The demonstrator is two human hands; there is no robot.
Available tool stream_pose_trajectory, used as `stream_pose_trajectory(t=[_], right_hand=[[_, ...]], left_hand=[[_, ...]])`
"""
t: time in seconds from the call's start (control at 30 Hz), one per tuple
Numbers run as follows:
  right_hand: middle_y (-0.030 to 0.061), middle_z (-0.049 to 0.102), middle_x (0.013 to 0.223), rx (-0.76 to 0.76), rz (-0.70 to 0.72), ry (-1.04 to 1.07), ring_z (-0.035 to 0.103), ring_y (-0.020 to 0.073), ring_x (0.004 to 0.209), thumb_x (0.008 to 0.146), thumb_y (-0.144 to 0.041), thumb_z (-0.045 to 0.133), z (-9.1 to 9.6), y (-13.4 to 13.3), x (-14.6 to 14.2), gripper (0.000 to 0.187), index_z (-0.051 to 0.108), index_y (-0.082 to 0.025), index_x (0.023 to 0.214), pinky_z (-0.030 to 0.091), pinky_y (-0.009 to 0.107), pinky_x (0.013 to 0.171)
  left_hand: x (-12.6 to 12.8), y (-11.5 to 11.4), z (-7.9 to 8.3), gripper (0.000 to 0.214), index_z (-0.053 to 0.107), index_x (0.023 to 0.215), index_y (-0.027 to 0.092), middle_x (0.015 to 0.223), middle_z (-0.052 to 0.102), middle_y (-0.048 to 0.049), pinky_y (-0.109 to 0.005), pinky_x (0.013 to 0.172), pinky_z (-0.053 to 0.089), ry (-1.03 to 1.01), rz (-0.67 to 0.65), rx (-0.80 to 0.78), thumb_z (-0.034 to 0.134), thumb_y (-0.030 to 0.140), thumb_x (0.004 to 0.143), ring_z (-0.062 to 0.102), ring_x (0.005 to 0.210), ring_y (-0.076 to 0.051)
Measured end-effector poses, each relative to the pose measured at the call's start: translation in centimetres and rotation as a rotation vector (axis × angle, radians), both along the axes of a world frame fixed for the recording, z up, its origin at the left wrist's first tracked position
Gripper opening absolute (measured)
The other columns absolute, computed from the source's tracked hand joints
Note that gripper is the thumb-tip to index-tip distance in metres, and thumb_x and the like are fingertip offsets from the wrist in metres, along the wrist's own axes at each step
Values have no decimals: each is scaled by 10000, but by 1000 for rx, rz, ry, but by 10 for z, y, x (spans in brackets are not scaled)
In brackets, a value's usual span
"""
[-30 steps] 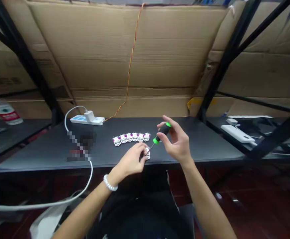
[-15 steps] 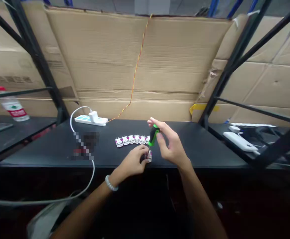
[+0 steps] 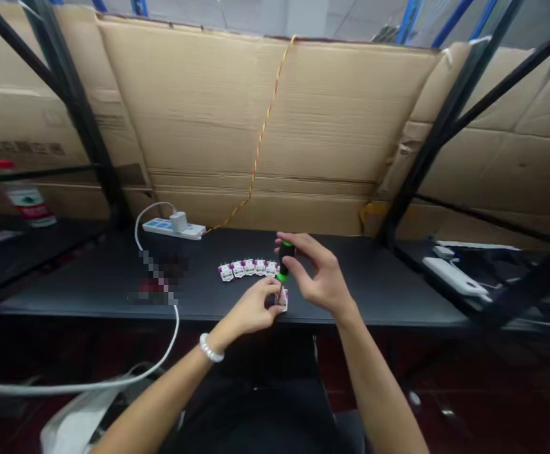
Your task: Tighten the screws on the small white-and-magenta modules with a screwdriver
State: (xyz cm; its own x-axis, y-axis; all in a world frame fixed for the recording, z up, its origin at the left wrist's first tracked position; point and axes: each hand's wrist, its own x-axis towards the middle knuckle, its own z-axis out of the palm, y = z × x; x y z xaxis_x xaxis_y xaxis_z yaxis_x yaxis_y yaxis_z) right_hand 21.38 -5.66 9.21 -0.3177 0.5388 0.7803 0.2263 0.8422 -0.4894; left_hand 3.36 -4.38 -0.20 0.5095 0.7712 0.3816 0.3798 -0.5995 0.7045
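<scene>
My left hand [image 3: 254,309] pinches a small white and purple connector block [image 3: 283,299] against the front of the black table [image 3: 378,290]. My right hand [image 3: 315,275] grips a black screwdriver with green rings [image 3: 285,259], held nearly upright with its tip down on that block. A row of several matching blocks [image 3: 249,268] lies on the table just behind my hands.
A white power strip [image 3: 173,228] with a plugged charger and white cable [image 3: 168,340] sits at the back left. A twisted red-yellow wire [image 3: 260,142] hangs down the cardboard wall. White devices [image 3: 453,275] lie on the right shelf, and a bottle [image 3: 25,198] stands far left.
The screwdriver has swung from a slant to nearly upright over the held block, my right hand moving left and down. My left hand has kept its hold.
</scene>
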Motion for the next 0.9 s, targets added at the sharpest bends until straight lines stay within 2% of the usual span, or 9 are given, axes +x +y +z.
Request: stream_pose_trajectory(t=[0.1,0.17,0.33,0.53,0.6,0.7,0.77,0.83,0.9], right_hand=[[65,703,1073,65,-125,-11,679,206,919,976,-314,720,2,0,-1,274,739,-281,1247,619,381,855],[68,682,1057,112,-182,-17,668,206,910,963,-310,733,3,0,-1,281,741,-268,1240,614,384,861],[98,711,1303,39,-26,-31,706,230,1165,1053,-205,522,6,-3,3,404,636,-276,1435,580,433,1046],[59,671,1011,141,-251,-38,663,201,878,933,-336,790,7,-5,5,269,771,-260,1191,603,371,846],[94,680,1152,133,-198,-56,684,224,1017,984,-309,711,6,-5,7,344,726,-255,1324,593,400,954],[110,678,1353,53,-13,-71,686,232,1206,1053,-215,546,6,-5,10,475,579,-273,1523,558,428,1078],[86,724,1226,48,-4,-58,717,214,1083,1043,-221,586,6,-4,10,432,628,-276,1469,599,391,978],[59,713,1048,100,-98,-50,694,192,898,992,-268,704,7,-3,10,334,724,-264,1325,613,355,842],[57,687,1013,141,-159,-64,668,192,862,963,-292,746,6,-3,11,316,745,-255,1277,611,364,829]], left_hand=[[0,0,0,84,652,830,204,1083,689,-66,-421,1055,537,17,12,4,667,122,843,649,1036,-250],[1,0,0,82,648,824,205,1072,688,-65,-424,1058,535,22,18,4,670,128,840,648,1044,-255],[2,0,-1,95,639,809,202,1084,686,-67,-413,1052,535,8,11,-4,667,114,829,648,1026,-246],[4,-2,2,104,621,814,203,1099,672,-65,-426,1064,516,25,36,4,667,112,836,638,1043,-254],[4,-2,2,113,621,814,202,1093,669,-66,-419,1057,516,26,35,2,666,99,827,636,1046,-255],[4,-2,2,117,613,804,198,1090,663,-69,-409,1031,521,22,28,-9,673,100,826,638,1039,-254],[4,-1,2,125,604,797,197,1073,659,-66,-409,1030,517,21,20,-13,676,98,821,635,1032,-253],[3,-1,2,125,600,800,198,1079,659,-64,-416,1061,502,15,17,-9,668,96,825,630,1045,-253],[3,-1,3,123,598,807,200,1097,663,-64,-422,1081,489,16,19,-14,670,102,828,626,1063,-257]])
